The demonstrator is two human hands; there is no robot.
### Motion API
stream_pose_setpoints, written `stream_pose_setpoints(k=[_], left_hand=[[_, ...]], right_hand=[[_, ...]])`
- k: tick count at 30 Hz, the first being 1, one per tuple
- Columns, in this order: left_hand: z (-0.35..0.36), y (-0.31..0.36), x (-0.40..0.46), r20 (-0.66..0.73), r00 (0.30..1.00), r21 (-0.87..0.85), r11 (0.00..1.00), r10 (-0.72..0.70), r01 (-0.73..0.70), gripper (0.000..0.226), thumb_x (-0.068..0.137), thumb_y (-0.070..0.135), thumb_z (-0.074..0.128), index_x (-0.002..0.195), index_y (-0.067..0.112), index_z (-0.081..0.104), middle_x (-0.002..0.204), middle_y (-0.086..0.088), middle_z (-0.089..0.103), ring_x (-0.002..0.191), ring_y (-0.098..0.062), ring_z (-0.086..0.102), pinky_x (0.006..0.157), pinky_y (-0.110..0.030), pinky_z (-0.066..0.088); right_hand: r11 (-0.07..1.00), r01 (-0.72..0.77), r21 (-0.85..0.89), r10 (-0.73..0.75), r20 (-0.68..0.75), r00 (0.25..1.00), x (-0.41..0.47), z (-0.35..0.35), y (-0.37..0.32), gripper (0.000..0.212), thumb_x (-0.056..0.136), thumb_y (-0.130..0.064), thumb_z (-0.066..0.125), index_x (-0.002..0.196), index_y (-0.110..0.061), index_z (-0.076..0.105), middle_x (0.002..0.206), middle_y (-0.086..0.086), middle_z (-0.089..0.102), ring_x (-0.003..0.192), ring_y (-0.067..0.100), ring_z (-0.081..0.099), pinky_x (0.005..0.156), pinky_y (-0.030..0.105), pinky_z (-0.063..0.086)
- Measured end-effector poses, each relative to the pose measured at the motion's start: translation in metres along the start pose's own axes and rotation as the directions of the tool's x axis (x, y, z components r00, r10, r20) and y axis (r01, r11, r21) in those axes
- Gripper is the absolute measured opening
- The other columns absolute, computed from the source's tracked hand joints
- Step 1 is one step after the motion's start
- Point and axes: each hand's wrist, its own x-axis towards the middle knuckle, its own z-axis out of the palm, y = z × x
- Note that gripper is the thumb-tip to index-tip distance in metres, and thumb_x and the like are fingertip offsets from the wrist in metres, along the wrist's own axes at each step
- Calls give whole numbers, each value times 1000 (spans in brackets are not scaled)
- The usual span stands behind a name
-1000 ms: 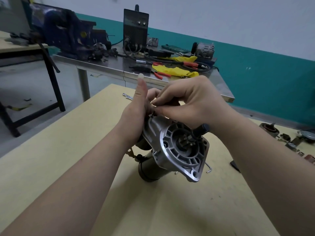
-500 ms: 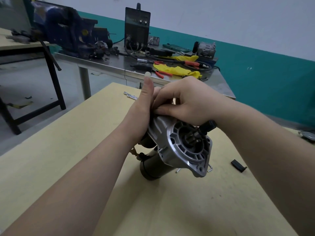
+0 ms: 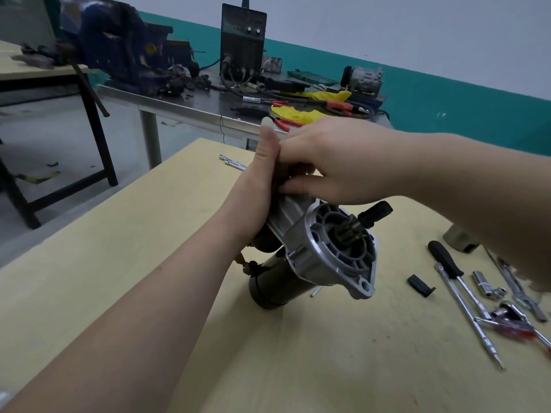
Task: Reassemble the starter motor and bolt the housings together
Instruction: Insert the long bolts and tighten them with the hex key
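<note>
The starter motor stands tilted on the yellow table, its black cylindrical body down and its silver nose housing with the pinion shaft facing me. My left hand grips the upper left side of the silver housing, thumb pointing up. My right hand lies over the top of the housing with its fingers curled down onto it. Whatever its fingertips pinch is hidden behind both hands.
A black-handled screwdriver, sockets, extension bars and a small black clip lie on the table at right. A small metal tool lies beyond the hands. A steel bench with a vise, welder and pliers stands behind.
The view has shifted, bringing the tools at right into sight. My right hand has flattened lower over the top of the housing; my left hand keeps its grip.
</note>
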Motion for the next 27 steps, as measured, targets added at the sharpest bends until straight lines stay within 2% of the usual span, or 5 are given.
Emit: stream_pose_setpoints(k=[8,12,15,19,27], left_hand=[[1,-2,4,-6,1000,96,995,1,0,88,82,96,26,96,31,84,96,-7,83,100,-22,81,84,-35,60],[-7,-5,5,23,999,98,994,46,-48,90,91,90,24,120,25,78,112,-16,80,112,-28,78,96,-44,59],[-20,-4,1,90,996,84,996,22,-29,87,94,86,33,125,17,75,118,-32,70,110,-33,75,94,-44,57],[-28,-23,-12,-15,999,281,958,-51,53,69,97,84,31,91,38,82,90,3,81,84,-7,76,75,-29,59],[-15,-18,-12,-34,998,400,914,-54,63,73,89,83,26,54,26,56,52,8,54,45,-5,51,46,-13,39]], right_hand=[[987,-60,-148,59,-10,998,4,10,0,33,98,-54,29,99,-42,60,89,-9,66,80,19,62,65,40,53],[933,-207,295,222,-18,975,5,26,9,19,101,-57,57,82,-58,59,71,-25,65,70,-6,61,61,20,43],[833,-296,467,334,3,943,6,38,11,26,95,-62,63,84,-39,67,71,-32,65,69,-13,59,55,12,38],[761,-330,559,404,-10,915,4,50,5,41,95,-66,58,87,-27,68,80,-9,67,68,0,59,60,20,42],[477,-358,803,379,179,908,-10,52,20,36,98,-55,66,96,-19,74,80,-3,73,66,9,69,58,22,55]])
